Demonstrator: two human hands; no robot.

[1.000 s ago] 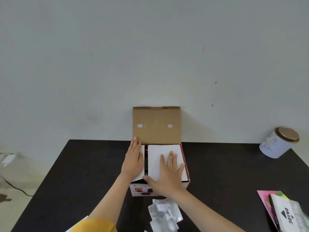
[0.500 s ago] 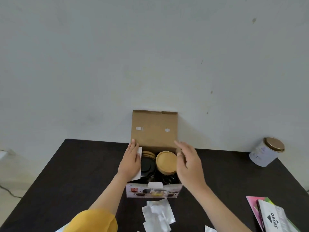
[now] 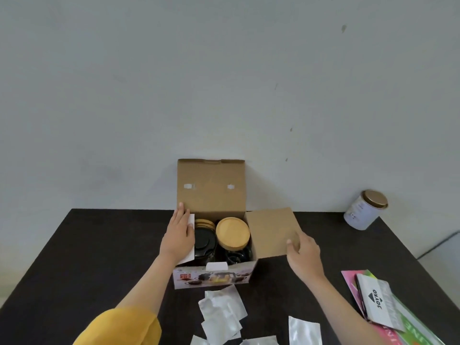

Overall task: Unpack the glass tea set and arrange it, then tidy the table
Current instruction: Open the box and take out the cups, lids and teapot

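A plain pale grey-green wall (image 3: 224,83) fills most of the view – bare but for a few small dark marks. Below it stands a dark, matte table (image 3: 99,245), its far edge against the wall.

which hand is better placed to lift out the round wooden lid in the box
Probably the right hand: it only pinches the brown side flap, already folded out beside the round wooden lid. The left hand is pressing back the white flap.

Brown box (image 3: 211,188), tan wooden lid (image 3: 232,232), black table (image 3: 99,245), mustard sleeve (image 3: 124,327)
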